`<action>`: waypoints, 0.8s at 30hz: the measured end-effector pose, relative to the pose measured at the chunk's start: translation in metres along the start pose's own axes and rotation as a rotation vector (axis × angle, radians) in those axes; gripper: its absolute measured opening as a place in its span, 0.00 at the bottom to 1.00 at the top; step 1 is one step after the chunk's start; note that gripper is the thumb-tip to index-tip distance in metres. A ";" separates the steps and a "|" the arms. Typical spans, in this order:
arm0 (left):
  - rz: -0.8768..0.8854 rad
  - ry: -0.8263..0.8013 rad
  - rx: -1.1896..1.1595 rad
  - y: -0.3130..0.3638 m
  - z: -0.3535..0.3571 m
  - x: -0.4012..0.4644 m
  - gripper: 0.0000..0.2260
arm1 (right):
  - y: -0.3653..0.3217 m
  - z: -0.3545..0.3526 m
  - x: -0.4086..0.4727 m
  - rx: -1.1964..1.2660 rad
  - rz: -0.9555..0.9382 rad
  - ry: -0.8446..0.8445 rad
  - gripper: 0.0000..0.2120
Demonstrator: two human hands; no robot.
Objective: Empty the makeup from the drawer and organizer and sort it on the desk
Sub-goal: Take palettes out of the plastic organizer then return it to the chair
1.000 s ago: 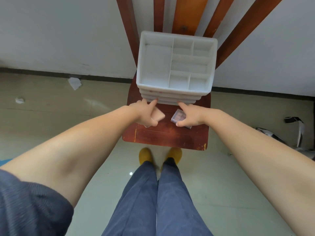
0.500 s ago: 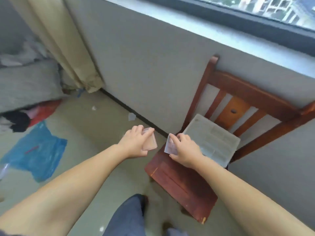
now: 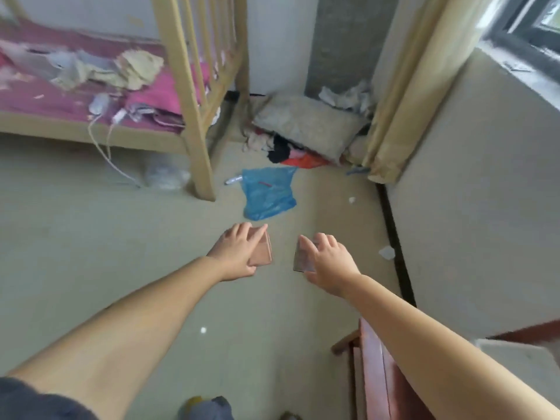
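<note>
Blurring: compacts [image 3: 263,249] behind fingers [image 3: 242,236]

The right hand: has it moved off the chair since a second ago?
Yes. The right hand, gripping a clear case, now hangs over the floor, left of the chair, away from its seat.

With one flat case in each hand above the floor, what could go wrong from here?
1. The left hand and right hand each hold a flat makeup case, pink and clear, above bare floor; a slip could crack one.
2. The blue plastic bag and clothes pile lie ahead: possible tripping.
3. No desk is in view.
</note>
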State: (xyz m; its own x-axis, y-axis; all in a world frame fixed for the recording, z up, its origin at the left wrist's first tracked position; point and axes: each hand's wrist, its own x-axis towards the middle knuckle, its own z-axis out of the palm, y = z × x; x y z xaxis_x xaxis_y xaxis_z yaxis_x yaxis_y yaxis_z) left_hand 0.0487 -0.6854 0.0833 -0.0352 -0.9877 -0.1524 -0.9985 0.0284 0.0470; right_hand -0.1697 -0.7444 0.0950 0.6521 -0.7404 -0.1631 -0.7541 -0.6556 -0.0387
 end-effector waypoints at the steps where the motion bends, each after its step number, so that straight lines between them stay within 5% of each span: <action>1: -0.068 0.008 -0.020 -0.022 0.000 -0.020 0.42 | -0.024 -0.004 0.013 -0.015 -0.064 0.003 0.37; 16: -0.730 0.048 -0.136 -0.326 0.038 -0.377 0.42 | -0.489 0.010 0.112 -0.055 -0.749 -0.019 0.32; 24: -0.980 0.077 -0.158 -0.434 0.058 -0.498 0.39 | -0.669 0.023 0.157 -0.152 -1.021 -0.079 0.31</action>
State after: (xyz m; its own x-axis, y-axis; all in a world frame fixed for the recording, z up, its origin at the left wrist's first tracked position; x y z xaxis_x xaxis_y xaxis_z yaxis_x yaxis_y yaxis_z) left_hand 0.4975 -0.1969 0.0820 0.8102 -0.5715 -0.1302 -0.5680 -0.8203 0.0664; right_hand 0.4354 -0.4191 0.0727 0.9645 0.1869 -0.1866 0.1765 -0.9817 -0.0713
